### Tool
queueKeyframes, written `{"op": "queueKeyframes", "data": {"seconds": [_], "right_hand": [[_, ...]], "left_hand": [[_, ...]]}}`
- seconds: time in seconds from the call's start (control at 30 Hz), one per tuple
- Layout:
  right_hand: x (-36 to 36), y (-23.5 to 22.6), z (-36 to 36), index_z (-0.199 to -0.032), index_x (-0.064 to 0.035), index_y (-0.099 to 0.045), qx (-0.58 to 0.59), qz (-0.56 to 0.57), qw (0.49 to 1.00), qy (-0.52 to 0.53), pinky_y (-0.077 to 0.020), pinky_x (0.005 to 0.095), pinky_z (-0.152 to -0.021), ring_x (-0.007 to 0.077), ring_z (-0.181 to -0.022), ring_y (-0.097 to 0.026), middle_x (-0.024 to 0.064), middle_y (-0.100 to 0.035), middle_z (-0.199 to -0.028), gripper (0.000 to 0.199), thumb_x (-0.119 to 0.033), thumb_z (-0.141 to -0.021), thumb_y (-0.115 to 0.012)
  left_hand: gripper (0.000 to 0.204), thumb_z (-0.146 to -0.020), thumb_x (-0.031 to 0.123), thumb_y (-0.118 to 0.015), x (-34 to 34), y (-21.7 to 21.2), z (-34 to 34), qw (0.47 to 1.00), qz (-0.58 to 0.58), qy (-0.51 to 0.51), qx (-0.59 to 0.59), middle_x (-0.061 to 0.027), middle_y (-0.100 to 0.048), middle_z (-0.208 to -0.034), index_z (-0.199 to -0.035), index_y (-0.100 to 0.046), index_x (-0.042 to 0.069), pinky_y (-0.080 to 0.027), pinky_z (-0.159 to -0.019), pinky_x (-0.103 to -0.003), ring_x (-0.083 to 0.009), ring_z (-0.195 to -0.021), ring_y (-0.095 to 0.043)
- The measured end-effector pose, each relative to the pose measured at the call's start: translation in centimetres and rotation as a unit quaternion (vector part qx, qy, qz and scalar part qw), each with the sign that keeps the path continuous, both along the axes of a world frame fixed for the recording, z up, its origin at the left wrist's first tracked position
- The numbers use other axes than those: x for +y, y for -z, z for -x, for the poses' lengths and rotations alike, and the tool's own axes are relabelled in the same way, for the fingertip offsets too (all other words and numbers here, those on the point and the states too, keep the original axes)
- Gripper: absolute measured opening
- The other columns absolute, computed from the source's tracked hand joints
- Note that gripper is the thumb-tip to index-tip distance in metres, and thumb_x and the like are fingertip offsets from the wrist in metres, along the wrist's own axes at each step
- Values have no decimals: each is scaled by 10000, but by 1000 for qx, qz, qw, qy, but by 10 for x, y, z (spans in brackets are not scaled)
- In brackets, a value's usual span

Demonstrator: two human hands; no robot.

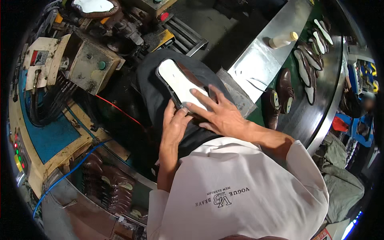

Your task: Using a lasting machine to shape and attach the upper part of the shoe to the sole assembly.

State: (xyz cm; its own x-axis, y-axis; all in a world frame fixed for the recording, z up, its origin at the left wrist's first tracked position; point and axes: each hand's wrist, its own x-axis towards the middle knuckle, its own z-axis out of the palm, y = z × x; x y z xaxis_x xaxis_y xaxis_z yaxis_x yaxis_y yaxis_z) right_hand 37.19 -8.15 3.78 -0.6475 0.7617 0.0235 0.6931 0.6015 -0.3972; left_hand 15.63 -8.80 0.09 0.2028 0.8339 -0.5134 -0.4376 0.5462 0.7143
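Observation:
A brown shoe upper lies sole side up across my lap, its white insole facing me. My left hand is closed on the shoe's near left edge, fingertips at the dark rim beside the insole. From the right, my right hand reaches over the near end of the shoe. Its fingers are spread, and two of them lie stretched out on the white insole. The underside of the shoe is hidden against the dark cloth over my lap.
At left stands a machine with a control box and hoses. A metal ledge at right bears a bottle. Beyond it, brown shoes and white-soled uppers lie on a green conveyor. More brown shoes sit at lower left.

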Motion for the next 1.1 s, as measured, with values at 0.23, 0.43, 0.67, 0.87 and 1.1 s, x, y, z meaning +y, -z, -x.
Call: {"op": "queueKeyframes", "data": {"seconds": [0.23, 0.43, 0.67, 0.87, 1.1], "right_hand": [[23, 3, -11, -1597, -405, -543, 5, 102, 995, 6, -590, 511, -1035, 430, -1174, -625, 296, -191, -1750, 801, -221, -885, -859], [12, 23, -20, -1537, -417, -627, 68, 96, 993, 3, -546, 509, -1116, 478, -1321, -579, 316, -196, -1736, 731, -189, -883, -862], [11, 43, -30, -1506, -434, -644, 94, 44, 995, 1, -595, 483, -1013, 422, -1141, -618, 321, -252, -1700, 693, -179, -894, -845], [11, 49, -33, -1488, -447, -655, 92, 47, 995, -17, -612, 501, -983, 454, -1152, -601, 323, -257, -1691, 697, -157, -883, -843], [23, 41, -27, -1493, -450, -649, 88, 64, 993, -51, -615, 507, -978, 481, -1178, -580, 314, -225, -1707, 742, -121, -857, -843]], "left_hand": [[677, -1065, 125, -622, 48, 4, 12, 992, -36, -36, 119, -224, -517, -1586, -1661, -331, -10, -477, -1179, -480, -327, -1436, -546], [374, -1081, 118, -614, 119, 29, 36, 857, -263, -13, 442, -193, -716, -1389, -1423, -672, -20, -497, -1114, -387, -296, -1287, -676], [314, -1096, 132, -592, 120, 28, 30, 824, -315, -15, 471, -201, -745, -1282, -1331, -736, -19, -537, -1021, -390, -318, -1154, -718], [341, -1112, 229, -650, 126, 22, 39, 991, -49, -98, 79, -99, -742, -1288, -1349, -732, -1, -486, -1084, -343, -194, -1215, -660], [300, -1105, 154, -637, 114, 36, 32, 948, -133, -127, 261, -117, -745, -1306, -1316, -732, -36, -491, -1096, -325, -193, -1220, -666]]}}
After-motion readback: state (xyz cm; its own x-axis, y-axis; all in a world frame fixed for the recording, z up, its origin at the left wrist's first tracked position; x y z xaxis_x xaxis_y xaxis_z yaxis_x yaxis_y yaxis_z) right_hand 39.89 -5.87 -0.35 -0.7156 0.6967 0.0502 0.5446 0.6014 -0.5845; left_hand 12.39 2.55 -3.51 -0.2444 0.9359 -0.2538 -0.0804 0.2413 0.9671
